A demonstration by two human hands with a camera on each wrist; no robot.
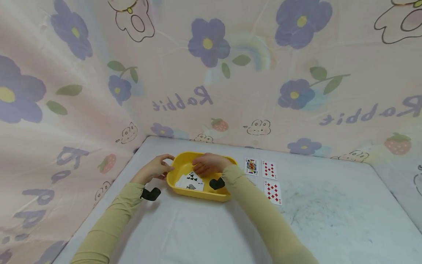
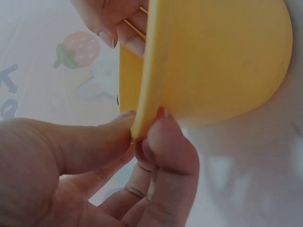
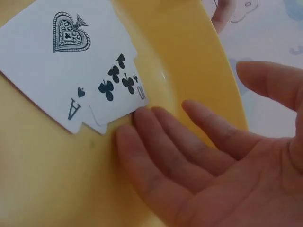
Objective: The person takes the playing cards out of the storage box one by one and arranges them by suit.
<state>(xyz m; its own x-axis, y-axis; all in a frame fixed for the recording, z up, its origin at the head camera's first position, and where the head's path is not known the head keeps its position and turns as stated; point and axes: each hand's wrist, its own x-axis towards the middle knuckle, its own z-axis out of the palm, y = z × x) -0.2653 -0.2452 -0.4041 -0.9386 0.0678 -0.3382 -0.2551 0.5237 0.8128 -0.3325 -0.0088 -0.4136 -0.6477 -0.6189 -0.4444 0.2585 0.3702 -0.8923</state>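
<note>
A yellow plastic basin (image 1: 202,195) stands on the white table. My left hand (image 1: 154,169) pinches its left rim between thumb and fingers, seen close in the left wrist view. My right hand (image 1: 208,164) is inside the basin with its fingers extended. In the right wrist view, its fingertips are right at the edge of a small pile of playing cards in the basin. An ace of spades (image 3: 33,61) and a ten of clubs (image 3: 118,101) show face up in that pile. The right palm holds nothing.
To the right of the basin lie a face card (image 1: 251,167), a diamond card (image 1: 269,170) and another diamond card (image 1: 273,191), all face up. My right forearm partly covers another card beside them. A patterned curtain (image 1: 230,91) hangs behind the table.
</note>
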